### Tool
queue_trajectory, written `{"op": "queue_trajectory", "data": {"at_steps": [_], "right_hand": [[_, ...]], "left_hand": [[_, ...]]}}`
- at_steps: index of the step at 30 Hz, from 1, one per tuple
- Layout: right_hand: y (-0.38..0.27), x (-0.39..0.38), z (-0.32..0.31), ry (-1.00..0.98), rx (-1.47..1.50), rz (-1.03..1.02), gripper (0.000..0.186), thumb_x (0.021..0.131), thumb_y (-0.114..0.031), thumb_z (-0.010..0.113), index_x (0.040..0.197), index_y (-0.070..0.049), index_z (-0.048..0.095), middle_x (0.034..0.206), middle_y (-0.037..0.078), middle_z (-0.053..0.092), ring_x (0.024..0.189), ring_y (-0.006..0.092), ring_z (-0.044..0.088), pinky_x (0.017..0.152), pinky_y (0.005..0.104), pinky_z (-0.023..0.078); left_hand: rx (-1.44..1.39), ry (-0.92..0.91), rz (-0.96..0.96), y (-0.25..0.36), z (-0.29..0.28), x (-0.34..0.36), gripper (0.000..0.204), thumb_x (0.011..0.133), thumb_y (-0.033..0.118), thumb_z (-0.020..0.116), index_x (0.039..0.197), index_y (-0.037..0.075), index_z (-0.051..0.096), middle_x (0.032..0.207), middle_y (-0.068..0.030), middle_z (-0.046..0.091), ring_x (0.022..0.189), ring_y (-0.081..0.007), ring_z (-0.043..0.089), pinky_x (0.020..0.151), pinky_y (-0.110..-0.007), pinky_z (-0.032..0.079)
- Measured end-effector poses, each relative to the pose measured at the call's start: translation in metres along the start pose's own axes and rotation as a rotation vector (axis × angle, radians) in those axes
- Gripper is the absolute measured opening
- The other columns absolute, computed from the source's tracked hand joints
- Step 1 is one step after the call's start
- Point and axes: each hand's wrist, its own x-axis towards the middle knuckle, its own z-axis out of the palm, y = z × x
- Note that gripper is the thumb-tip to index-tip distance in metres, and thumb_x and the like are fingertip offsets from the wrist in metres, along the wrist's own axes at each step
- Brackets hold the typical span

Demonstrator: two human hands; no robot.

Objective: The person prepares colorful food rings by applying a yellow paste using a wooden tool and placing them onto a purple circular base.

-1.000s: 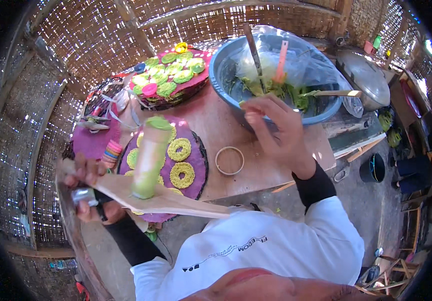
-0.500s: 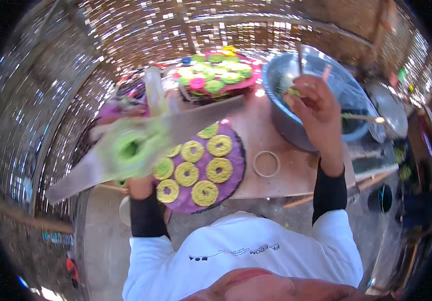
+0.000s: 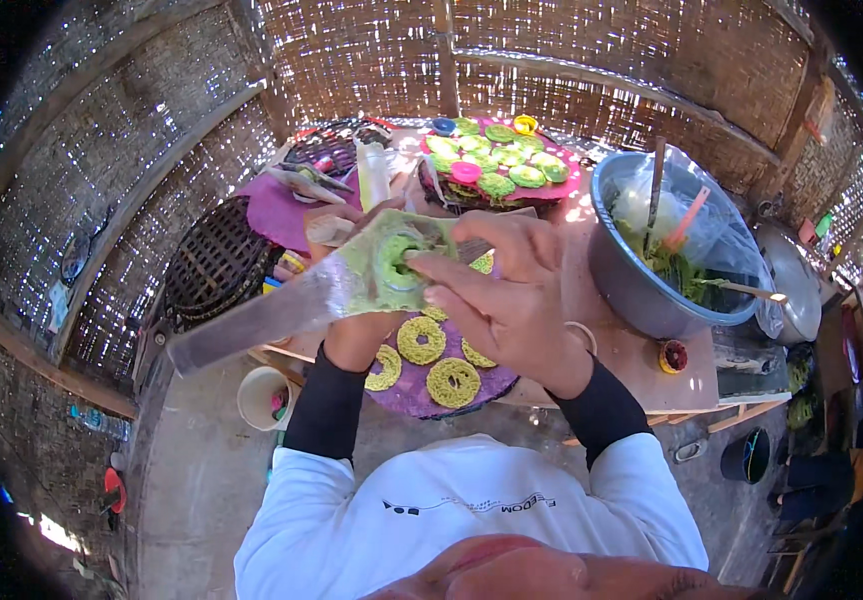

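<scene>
My left hand (image 3: pixel 359 338) is wrapped around a wooden hand press with two long flat arms (image 3: pixel 261 312), held tilted over the tray. Pale green dough (image 3: pixel 398 262) smears its square middle and lines the round opening. My right hand (image 3: pixel 516 290) reaches over from the right, index finger stretched to the opening and touching the dough, the other fingers apart near the far arm. Below lies a round tray lined with purple cloth (image 3: pixel 496 388), bearing several yellow-green rings of stranded dough (image 3: pixel 453 384). Both hands and the press cover part of it.
A blue-grey basin (image 3: pixel 641 290) with leaves, a plastic bag and sticks stands at the right. Behind are green rounds (image 3: pixel 526 176) on a pink-lined tray. Dark woven baskets (image 3: pixel 213 265) sit at the left, a white bucket (image 3: pixel 263 397) below the table edge.
My right hand has come from over the basin to the press, its index finger now at the opening. The press has moved right and is held steadier. The whole view has shifted.
</scene>
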Motion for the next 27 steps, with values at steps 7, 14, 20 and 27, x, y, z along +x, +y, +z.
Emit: {"op": "queue_trajectory", "data": {"at_steps": [7,14,20,27], "right_hand": [[0.059,-0.06,-0.007,0.212,0.3,0.506,0.04,0.09,-0.029,0.033,0.113,0.001,0.046,0.102,0.011,0.053,0.095,0.0212,0.049,0.086,0.0325,0.037],[-0.046,-0.053,0.082,-0.662,2.676,1.214,0.088,0.07,-0.071,0.038,0.129,-0.007,0.03,0.103,0.023,0.051,0.071,0.026,0.053,0.059,0.0334,0.044],[-0.025,-0.086,0.067,-0.327,2.8,1.48,0.076,0.074,-0.063,0.043,0.129,-0.014,0.028,0.084,0.01,0.049,0.055,0.0117,0.039,0.047,0.0222,0.037],[0.016,-0.084,0.021,0.0,1.209,1.333,0.063,0.078,-0.054,0.047,0.116,-0.005,0.038,0.078,0.005,0.048,0.066,0.0136,0.048,0.05,0.0245,0.041]], "left_hand": [[-1.017,0.368,-0.399,-0.022,-0.06,-0.005,0.049,0.068,0.023,0.066,0.108,0.005,0.046,0.103,-0.0085,0.045,0.093,-0.0175,0.046,0.083,-0.033,0.039],[-2.087,-0.026,0.045,-0.057,-0.006,-0.019,0.047,0.063,0.026,0.066,0.106,0.016,0.051,0.097,-0.0052,0.042,0.086,-0.0176,0.045,0.083,-0.032,0.037],[-1.423,0.197,-0.608,-0.053,-0.036,-0.026,0.065,0.064,0.023,0.066,0.119,-0.002,0.042,0.104,-0.0113,0.056,0.091,-0.0218,0.056,0.077,-0.029,0.046],[0.009,-0.007,-0.438,-0.081,-0.047,-0.107,0.051,0.062,0.01,0.071,0.107,0.002,0.048,0.101,-0.0098,0.055,0.087,-0.0181,0.056,0.078,-0.031,0.044]]}}
